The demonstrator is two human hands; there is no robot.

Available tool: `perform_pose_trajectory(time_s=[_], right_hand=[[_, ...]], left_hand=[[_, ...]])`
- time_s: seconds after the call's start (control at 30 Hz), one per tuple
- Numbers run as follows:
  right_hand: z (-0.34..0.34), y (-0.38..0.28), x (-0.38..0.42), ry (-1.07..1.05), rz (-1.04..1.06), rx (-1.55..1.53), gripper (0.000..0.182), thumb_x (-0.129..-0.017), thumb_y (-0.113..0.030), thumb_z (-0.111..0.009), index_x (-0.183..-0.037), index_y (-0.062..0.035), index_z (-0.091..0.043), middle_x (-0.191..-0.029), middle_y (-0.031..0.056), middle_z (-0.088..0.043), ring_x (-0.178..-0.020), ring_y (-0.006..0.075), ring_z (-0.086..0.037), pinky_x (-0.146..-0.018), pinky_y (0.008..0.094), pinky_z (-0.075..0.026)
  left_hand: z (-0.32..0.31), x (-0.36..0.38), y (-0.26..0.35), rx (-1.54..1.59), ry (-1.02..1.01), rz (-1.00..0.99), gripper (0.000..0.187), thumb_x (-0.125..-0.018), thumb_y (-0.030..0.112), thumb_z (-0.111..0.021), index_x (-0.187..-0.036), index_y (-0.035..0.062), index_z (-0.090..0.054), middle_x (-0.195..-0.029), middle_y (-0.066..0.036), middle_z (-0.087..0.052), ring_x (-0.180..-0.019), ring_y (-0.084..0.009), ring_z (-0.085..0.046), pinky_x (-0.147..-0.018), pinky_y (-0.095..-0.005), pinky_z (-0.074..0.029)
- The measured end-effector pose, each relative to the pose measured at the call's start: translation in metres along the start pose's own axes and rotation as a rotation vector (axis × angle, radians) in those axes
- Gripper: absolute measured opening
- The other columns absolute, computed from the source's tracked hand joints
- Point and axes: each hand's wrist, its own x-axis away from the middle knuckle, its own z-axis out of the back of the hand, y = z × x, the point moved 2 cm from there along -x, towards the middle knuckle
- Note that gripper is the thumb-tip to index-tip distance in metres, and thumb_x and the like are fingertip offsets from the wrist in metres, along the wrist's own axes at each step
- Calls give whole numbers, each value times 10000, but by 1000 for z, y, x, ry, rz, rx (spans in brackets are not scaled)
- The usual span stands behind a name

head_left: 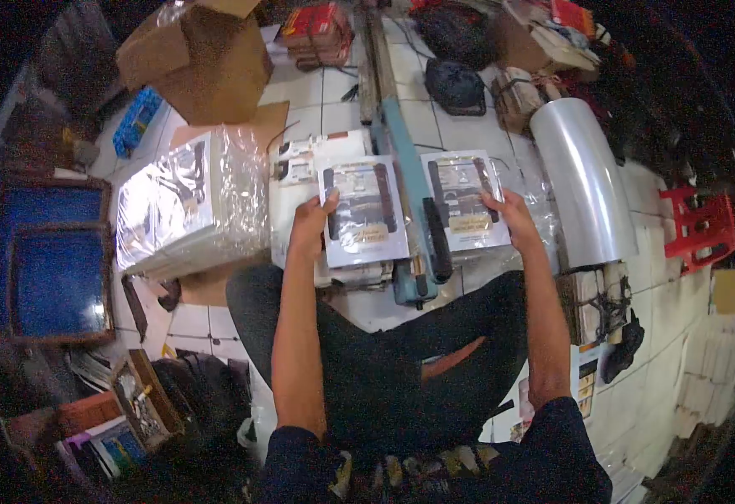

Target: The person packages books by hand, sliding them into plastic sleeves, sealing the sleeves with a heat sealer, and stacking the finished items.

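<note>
My left hand (307,225) pinches the left edge of a white booklet (366,237), thumb on top of its printed cover. A second, matching booklet (462,227) is gripped at its right edge by my right hand (514,220). Between the two booklets runs a long teal bar-shaped device (399,143), like a bag sealer, with a black handle (436,244) at its near end. Under and behind the left booklet lies a stack of printed sheets (296,168). Clear plastic film (529,181) spreads beside my right hand.
A plastic-wrapped pile of booklets (170,206) sits at left, below a cardboard box (195,71). A large roll of clear film (586,181) lies at right, with a red plastic stool (699,227) farther out. My crossed legs (367,361) are on the tiled floor.
</note>
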Motion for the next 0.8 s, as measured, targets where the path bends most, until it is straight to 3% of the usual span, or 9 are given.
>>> perform_pose_trajectory(time_s=[0.13,0.23,0.3,0.33,0.4,0.5,0.57,0.67,0.8], right_hand=[[-4,2,-1,-18,-63,12,373,-866,-237,-681,-1135,12,-610,-990,50,-660,-856,116,-608,-774,274,-488],[-9,-12,4,12,-52,48,450,-862,-299,-672,-1153,37,-604,-1001,132,-672,-862,210,-641,-787,328,-505],[-26,-43,23,525,254,826,518,-891,-356,-625,-1209,48,-558,-1168,247,-598,-1079,319,-584,-958,381,-439],[-46,-64,38,522,251,831,518,-891,-356,-625,-1209,48,-558,-1168,247,-598,-1079,319,-584,-958,381,-439],[-99,-113,72,323,342,436,619,-923,-425,-547,-1293,63,-463,-1330,327,-436,-1274,398,-403,-1092,433,-290],[-149,-117,97,369,259,545,650,-965,-468,-440,-1335,65,-409,-1338,295,-429,-1291,362,-378,-1089,407,-266],[-163,-107,100,353,300,760,683,-956,-435,-442,-1358,103,-319,-1361,373,-341,-1297,506,-292,-1103,535,-209],[-167,-74,100,454,375,935,674,-952,-422,-449,-1354,104,-321,-1337,394,-342,-1289,535,-278,-1096,562,-198],[-165,-41,95,431,330,860,673,-945,-412,-471,-1357,99,-318,-1343,398,-329,-1302,533,-254,-1093,573,-194]], left_hand=[[6,-11,-9,-84,-55,-59,401,-884,259,-677,-1079,-81,-593,-940,-109,-652,-811,-162,-610,-696,-320,-508],[3,-17,-10,-112,28,-38,431,-870,280,-687,-1058,-98,-599,-909,-122,-650,-793,-165,-606,-685,-306,-499],[2,-17,-11,-161,79,-44,440,-865,289,-688,-1044,-104,-603,-904,-128,-650,-786,-169,-605,-683,-302,-496],[1,-14,-8,-246,112,-46,449,-863,302,-686,-1030,-106,-604,-898,-132,-647,-771,-172,-600,-676,-305,-491],[1,-12,-5,-336,144,-48,459,-860,315,-685,-1017,-109,-605,-892,-136,-645,-757,-175,-595,-669,-308,-487],[0,-11,-4,-290,125,-44,462,-862,339,-671,-997,-99,-610,-856,-130,-643,-731,-171,-580,-651,-322,-474],[0,-11,0,-476,141,-69,444,-862,351,-659,-971,-77,-625,-813,-114,-639,-703,-162,-562,-633,-328,-460],[-3,-9,-2,-434,168,-84,449,-859,367,-650,-962,-69,-634,-788,-108,-641,-688,-172,-568,-631,-329,-458],[-5,-15,-10,-435,170,-6,476,-858,392,-642,-992,-65,-632,-834,-128,-655,-733,-194,-596,-678,-326,-471]])
